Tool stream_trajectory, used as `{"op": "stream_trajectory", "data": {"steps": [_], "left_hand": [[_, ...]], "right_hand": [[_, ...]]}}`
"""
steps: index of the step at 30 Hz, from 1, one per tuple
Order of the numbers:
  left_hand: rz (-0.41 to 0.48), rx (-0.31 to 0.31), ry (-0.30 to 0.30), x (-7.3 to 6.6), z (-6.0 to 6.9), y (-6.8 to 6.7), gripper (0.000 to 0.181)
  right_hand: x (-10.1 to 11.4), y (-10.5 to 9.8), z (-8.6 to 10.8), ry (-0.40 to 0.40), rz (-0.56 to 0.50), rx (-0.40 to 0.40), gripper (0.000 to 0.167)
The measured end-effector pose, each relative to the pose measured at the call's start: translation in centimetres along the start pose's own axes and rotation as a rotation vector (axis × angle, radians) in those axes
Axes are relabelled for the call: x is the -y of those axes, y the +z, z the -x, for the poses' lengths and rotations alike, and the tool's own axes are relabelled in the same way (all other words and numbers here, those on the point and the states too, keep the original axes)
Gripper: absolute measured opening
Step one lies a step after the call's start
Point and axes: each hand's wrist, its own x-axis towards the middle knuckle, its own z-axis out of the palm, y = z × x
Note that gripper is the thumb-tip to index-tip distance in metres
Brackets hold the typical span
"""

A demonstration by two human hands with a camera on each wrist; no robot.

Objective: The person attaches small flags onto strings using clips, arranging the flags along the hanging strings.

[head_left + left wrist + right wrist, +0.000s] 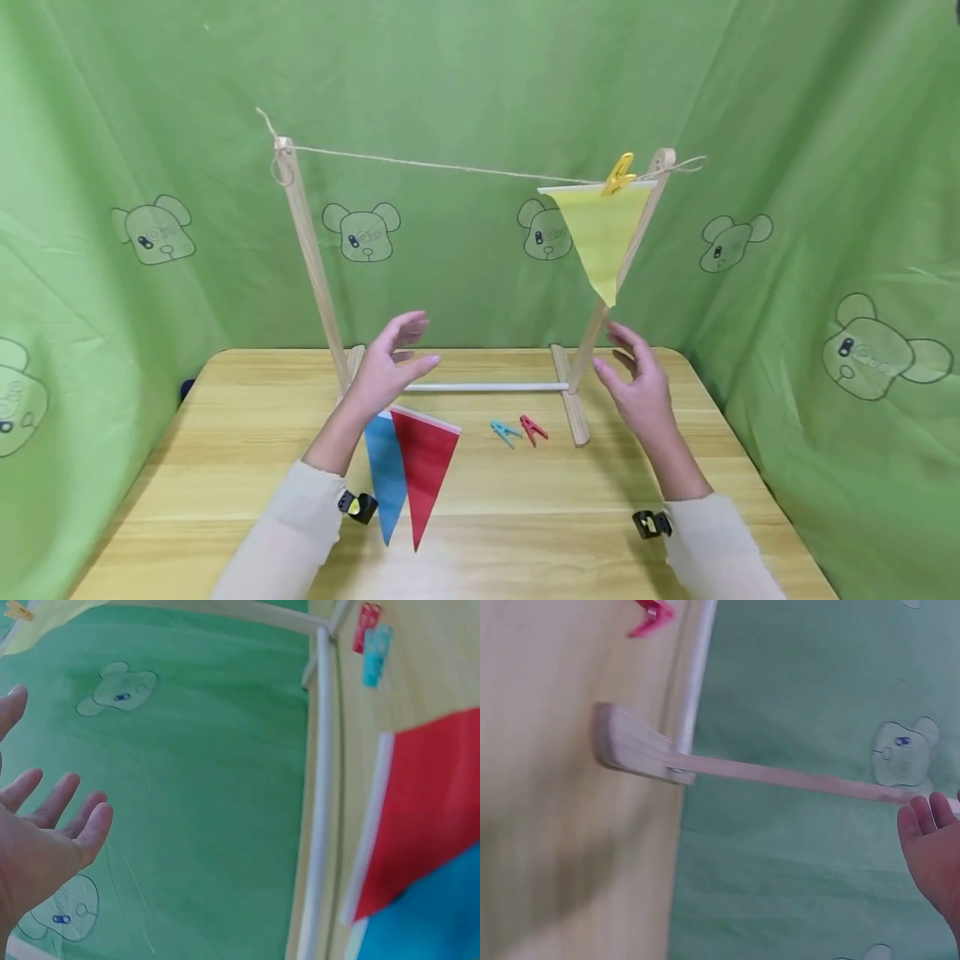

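Note:
A yellow pennant (pixel 600 229) hangs near the right end of a string (pixel 420 162), with a yellow clothespin (pixel 618 175) at its top edge. My left hand (pixel 381 362) is raised above the table, fingers loosely bent, holding nothing. Below it a red pennant (pixel 427 458) overlaps a blue pennant (pixel 386 467) on the table. My right hand (pixel 641 387), also holding nothing, is near the right wooden post, below the yellow pennant's tip. Between the hands lie a blue clothespin (pixel 506 432) and a red clothespin (pixel 533 429).
The string runs between the tops of a left wooden post (pixel 311 242) and a right wooden post (pixel 588 350). A white crossbar (pixel 487 387) joins them low down. The frame stands toward the back of the wooden table (pixel 525 517), before a green curtain (pixel 465 75).

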Motion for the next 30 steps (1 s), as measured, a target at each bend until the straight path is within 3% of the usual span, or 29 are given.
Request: {"op": "stream_trajectory", "data": {"steps": [10,22,30], "left_hand": [[-0.077,0.025,-0.089,2.9,1.3,-0.6,0.07],[-0.138,-0.033,-0.209,7.3,3.1,-0.9,0.067],[-0.244,-0.075,-0.277,8.7,3.8,-0.3,0.068]], "right_hand": [[-3.0,2.7,2.1,0.141,0.018,0.111,0.064],[-5.3,4.4,4.0,0.258,0.033,0.289,0.074],[-5.6,5.8,5.2,0.301,0.063,0.371,0.073]]}}
